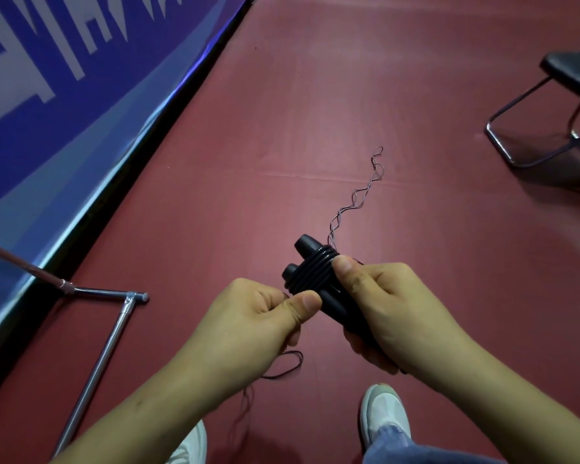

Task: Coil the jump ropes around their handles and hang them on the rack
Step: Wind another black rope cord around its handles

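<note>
The right hand grips the two black handles side by side above the red floor, thumb pressing the coil wound round them. The left hand pinches the jump rope beside the coil; its twisted slack trails far across the floor.

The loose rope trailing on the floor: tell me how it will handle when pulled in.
The rope is thin and lies in kinked twists, so it is probably light, floppy and apt to tangle. Its turns on the handles sit tight, so it likely bends easily, but they may slacken if the right hand eases off.
</note>
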Tool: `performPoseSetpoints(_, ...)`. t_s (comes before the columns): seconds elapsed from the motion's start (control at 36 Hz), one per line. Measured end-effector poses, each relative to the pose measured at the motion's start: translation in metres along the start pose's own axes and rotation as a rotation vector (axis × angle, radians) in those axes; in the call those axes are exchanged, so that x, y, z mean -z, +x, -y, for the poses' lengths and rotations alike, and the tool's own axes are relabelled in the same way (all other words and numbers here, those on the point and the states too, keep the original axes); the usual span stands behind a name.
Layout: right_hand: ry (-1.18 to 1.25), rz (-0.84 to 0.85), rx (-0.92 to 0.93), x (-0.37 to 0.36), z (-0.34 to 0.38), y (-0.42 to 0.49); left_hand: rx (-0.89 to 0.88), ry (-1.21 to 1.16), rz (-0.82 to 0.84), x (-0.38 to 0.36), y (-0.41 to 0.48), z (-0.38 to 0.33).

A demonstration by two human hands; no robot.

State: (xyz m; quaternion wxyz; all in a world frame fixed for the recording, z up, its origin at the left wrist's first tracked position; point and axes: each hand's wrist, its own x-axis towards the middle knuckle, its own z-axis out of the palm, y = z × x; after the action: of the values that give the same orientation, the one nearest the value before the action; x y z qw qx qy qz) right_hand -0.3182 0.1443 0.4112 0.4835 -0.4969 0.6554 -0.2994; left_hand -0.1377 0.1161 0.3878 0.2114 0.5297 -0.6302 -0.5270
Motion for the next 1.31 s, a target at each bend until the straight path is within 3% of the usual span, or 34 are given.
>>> performPoseSetpoints(0.22,-0.100,0.117,0.093,0.004,-0.008,-0.001,0.060,-0.139,0.074,0.003,0.002,0.001)
performPoseSetpoints(0.42,-0.053,0.051,0.112,0.005,-0.017,0.004,0.021,-0.021,0.189,0.015,0.004,0.006)
performPoseSetpoints(0.53,-0.159,-0.007,0.214,0.004,-0.022,0.005,-0.003,0.045,0.197,0.018,0.004,0.008)
performPoseSetpoints(0.69,-0.172,-0.041,0.321,0.004,-0.019,-0.001,0.033,-0.023,0.271,0.018,0.005,0.008)
performPoseSetpoints(1.08,-0.100,-0.113,0.346,0.017,-0.019,0.006,0.054,-0.123,0.138,0.013,0.011,0.017)
performPoseSetpoints(1.31,-0.129,-0.158,0.278,0.017,-0.021,0.014,-0.066,0.074,-0.026,0.004,0.005,0.009)
